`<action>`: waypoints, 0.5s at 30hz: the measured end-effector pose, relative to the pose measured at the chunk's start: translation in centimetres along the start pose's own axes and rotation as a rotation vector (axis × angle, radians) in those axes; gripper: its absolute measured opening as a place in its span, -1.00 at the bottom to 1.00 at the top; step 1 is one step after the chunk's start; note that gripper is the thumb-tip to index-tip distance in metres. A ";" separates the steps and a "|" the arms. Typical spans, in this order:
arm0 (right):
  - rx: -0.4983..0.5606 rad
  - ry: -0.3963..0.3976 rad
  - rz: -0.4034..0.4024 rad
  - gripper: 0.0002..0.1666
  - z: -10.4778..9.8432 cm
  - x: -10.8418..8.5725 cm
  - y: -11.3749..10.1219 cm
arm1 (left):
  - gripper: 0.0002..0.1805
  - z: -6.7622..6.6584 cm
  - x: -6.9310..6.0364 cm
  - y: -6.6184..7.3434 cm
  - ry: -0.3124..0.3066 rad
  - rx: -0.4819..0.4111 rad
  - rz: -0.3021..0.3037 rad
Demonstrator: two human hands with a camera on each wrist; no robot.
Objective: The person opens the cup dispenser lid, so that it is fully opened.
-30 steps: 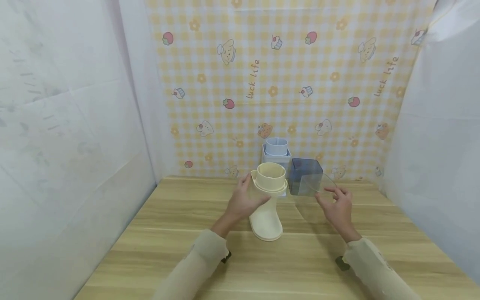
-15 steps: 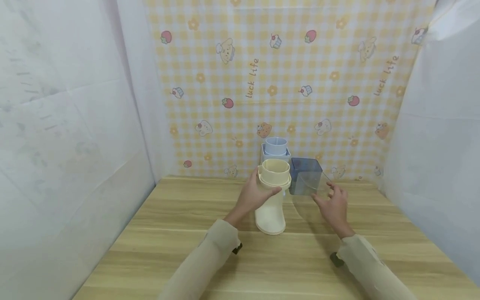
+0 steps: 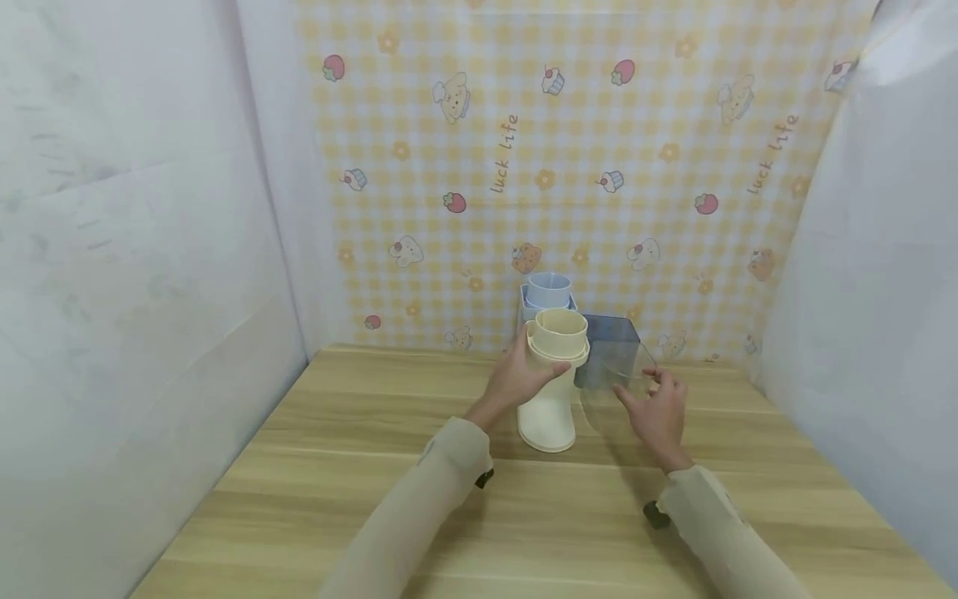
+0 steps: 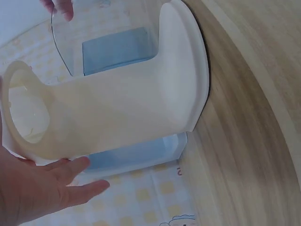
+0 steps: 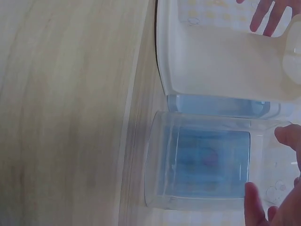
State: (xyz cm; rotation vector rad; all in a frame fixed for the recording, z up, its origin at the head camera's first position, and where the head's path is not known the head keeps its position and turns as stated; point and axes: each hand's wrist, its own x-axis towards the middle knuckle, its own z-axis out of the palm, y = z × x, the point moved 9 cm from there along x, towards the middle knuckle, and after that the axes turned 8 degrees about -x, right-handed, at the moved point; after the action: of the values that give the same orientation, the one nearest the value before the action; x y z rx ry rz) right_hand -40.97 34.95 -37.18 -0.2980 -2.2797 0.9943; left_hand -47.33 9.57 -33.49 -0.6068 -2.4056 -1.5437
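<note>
A cream, boot-shaped stand (image 3: 549, 420) with a round collar on top stands upright at the middle of the table. My left hand (image 3: 516, 378) grips it just below the collar, thumb in front; in the left wrist view its fingers (image 4: 77, 183) reach along the far side. To the right, my right hand (image 3: 660, 412) pinches the rim of a clear plastic container (image 5: 207, 202), beside the cream stand. Behind these are a similar pale blue stand (image 3: 549, 289), partly hidden, and a tinted blue container (image 3: 609, 327), seen through the clear one.
The wood-grain table (image 3: 359, 491) ends at a checked backdrop cloth (image 3: 419, 208) just behind the blue items. White sheets (image 3: 150, 291) hang at both sides.
My left hand has moved the cream stand right and away from me, towards the blue stand. The right hand has shifted slightly left with the clear container.
</note>
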 end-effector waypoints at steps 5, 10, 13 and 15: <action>-0.040 -0.006 0.035 -0.28 -0.2 -0.4 0.1 | 0.11 0.3 0.0 0.2 -0.028 0.012 -0.005; -0.068 -0.012 0.005 -0.32 -0.2 -0.1 -0.3 | 0.09 0.0 0.6 0.5 -0.014 0.026 0.008; -0.091 -0.044 -0.015 -0.32 -0.2 0.0 -0.4 | 0.08 -0.2 1.0 0.5 -0.003 0.035 0.008; -0.105 -0.051 -0.032 -0.32 -0.4 0.1 -0.7 | 0.07 -0.3 1.0 0.5 -0.006 0.039 0.014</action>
State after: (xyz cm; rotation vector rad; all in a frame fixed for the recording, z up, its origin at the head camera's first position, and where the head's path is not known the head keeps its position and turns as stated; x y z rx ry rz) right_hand -40.73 34.78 -36.45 -0.2821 -2.3797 0.8764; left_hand -48.04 9.71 -32.56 -0.6202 -2.4243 -1.4885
